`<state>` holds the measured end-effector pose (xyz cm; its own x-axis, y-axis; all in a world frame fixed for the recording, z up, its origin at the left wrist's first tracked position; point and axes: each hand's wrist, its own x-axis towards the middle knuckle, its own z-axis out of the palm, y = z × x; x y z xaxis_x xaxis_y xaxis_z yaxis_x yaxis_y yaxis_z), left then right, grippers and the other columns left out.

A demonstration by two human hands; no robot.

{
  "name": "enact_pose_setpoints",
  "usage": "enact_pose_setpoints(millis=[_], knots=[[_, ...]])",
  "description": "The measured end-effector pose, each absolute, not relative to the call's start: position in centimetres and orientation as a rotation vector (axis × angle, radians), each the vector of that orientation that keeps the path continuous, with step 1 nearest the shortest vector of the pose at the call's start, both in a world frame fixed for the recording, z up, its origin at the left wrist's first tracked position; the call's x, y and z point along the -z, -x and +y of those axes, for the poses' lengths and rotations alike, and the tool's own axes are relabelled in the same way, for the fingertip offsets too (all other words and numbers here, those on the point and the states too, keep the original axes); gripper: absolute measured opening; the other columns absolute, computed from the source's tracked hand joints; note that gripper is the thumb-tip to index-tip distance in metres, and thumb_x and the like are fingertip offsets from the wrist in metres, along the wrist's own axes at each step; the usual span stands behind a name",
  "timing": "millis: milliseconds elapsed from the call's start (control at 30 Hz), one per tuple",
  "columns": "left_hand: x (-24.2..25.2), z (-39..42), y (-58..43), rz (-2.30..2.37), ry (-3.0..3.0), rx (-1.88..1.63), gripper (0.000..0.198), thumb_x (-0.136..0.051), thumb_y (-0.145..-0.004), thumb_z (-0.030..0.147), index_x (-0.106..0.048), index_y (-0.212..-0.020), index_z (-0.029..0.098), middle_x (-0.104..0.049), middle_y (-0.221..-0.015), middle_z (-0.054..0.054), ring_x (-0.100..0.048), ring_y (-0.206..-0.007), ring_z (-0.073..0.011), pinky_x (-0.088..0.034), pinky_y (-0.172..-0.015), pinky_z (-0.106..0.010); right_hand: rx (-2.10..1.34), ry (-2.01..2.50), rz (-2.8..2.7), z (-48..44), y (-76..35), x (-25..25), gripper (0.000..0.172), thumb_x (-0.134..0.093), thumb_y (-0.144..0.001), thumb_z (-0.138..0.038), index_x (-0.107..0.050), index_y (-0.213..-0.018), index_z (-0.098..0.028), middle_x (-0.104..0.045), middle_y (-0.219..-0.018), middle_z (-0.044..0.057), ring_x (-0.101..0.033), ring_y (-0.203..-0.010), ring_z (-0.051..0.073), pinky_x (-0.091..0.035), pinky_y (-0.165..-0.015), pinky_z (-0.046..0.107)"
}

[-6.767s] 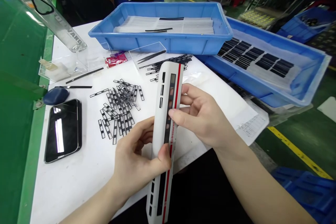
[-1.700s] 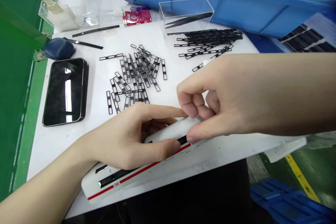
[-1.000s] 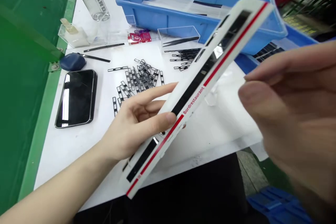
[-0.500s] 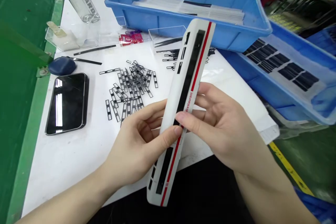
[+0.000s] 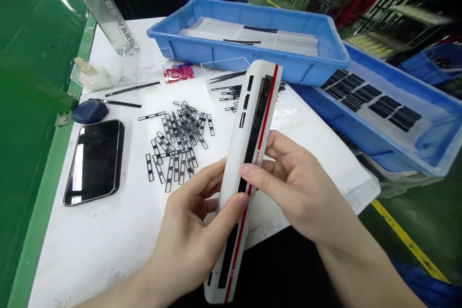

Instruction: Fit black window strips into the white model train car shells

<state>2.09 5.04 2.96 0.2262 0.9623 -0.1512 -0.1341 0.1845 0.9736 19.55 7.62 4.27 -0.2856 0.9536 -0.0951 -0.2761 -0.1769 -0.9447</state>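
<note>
A long white model train car shell (image 5: 252, 120) with a red stripe and black window strips stands almost upright over the table's near edge. My left hand (image 5: 195, 231) grips its lower half from the left, thumb pressed on the window strip. My right hand (image 5: 299, 187) holds it from the right, forefinger on the same strip just above the thumb. A loose heap of small black window-frame pieces (image 5: 176, 142) lies on the white table (image 5: 108, 240) behind my left hand.
A black phone (image 5: 94, 161) lies at the left. A blue tray (image 5: 249, 41) of clear sheets stands at the back, another blue tray (image 5: 390, 110) with black strips at the right. Long black strips (image 5: 227, 94), tweezers in a clear box (image 5: 225, 76), and a clear stand (image 5: 108, 14) lie behind.
The shell, pressed flat on the table 1.7 s ago, was lifted and swung upright. My right hand came back onto it; since half a second ago it has barely shifted.
</note>
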Motion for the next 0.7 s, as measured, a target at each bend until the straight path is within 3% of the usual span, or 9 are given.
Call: enact_pose_setpoints(millis=[167,233,367,467,567,700], knots=[[-2.8,4.9,-2.1,1.063,-1.123,-0.998,0.040,-0.080,-0.096,0.030,-0.074,-0.135,0.032,-0.076,-0.137,0.000,-0.075,-0.120,-0.0213,-0.065,-0.090,-0.018,-1.655,0.906,-1.088,8.1,-19.7,-3.9,0.026,-0.080,-0.093,-0.015,-0.070,-0.113,-0.027,-0.076,-0.130,0.002,-0.078,-0.103,0.020,-0.067,-0.087,0.031],[-2.7,4.8,-2.1,1.060,-1.156,-1.004,0.042,-0.080,-0.096,0.030,-0.073,-0.137,0.035,-0.077,-0.136,0.000,-0.076,-0.117,-0.0204,-0.066,-0.086,-0.016,-1.598,0.888,-1.082,8.3,-19.9,-4.0,0.019,-0.080,-0.094,-0.018,-0.071,-0.110,-0.026,-0.077,-0.126,0.003,-0.077,-0.103,0.019,-0.067,-0.089,0.032],[-2.4,4.5,-2.0,1.060,-1.261,-1.029,0.052,-0.079,-0.096,0.026,-0.067,-0.145,0.038,-0.074,-0.140,0.001,-0.075,-0.120,-0.0207,-0.065,-0.091,-0.018,-1.477,0.910,-1.107,8.3,-20.2,-4.6,0.011,-0.082,-0.092,-0.022,-0.072,-0.097,-0.023,-0.080,-0.109,0.003,-0.077,-0.089,0.017,-0.066,-0.080,0.029],[-2.3,4.3,-1.8,1.053,-1.320,-1.036,0.052,-0.078,-0.097,0.024,-0.066,-0.145,0.039,-0.075,-0.140,0.002,-0.075,-0.120,-0.0209,-0.065,-0.091,-0.018,-1.463,0.940,-1.142,8.2,-20.3,-5.2,0.008,-0.079,-0.096,-0.025,-0.071,-0.098,-0.024,-0.080,-0.110,0.002,-0.077,-0.085,0.016,-0.066,-0.077,0.027],[-2.1,4.2,-1.6,1.053,-1.366,-1.068,0.051,-0.078,-0.095,0.022,-0.069,-0.143,0.035,-0.076,-0.138,0.000,-0.075,-0.121,-0.0247,-0.067,-0.092,-0.023,-1.477,0.899,-1.152,8.4,-20.5,-5.6,0.013,-0.080,-0.095,-0.025,-0.072,-0.105,-0.026,-0.079,-0.115,0.002,-0.078,-0.088,0.018,-0.067,-0.080,0.031],[-1.7,4.1,-1.5,1.031,-1.422,-1.106,0.053,-0.080,-0.093,0.018,-0.069,-0.143,0.030,-0.076,-0.137,-0.004,-0.077,-0.118,-0.0280,-0.068,-0.092,-0.027,-1.399,0.899,-1.134,8.8,-20.6,-5.7,0.017,-0.087,-0.088,-0.026,-0.073,-0.099,-0.026,-0.079,-0.101,0.002,-0.077,-0.083,0.020,-0.068,-0.077,0.033]])
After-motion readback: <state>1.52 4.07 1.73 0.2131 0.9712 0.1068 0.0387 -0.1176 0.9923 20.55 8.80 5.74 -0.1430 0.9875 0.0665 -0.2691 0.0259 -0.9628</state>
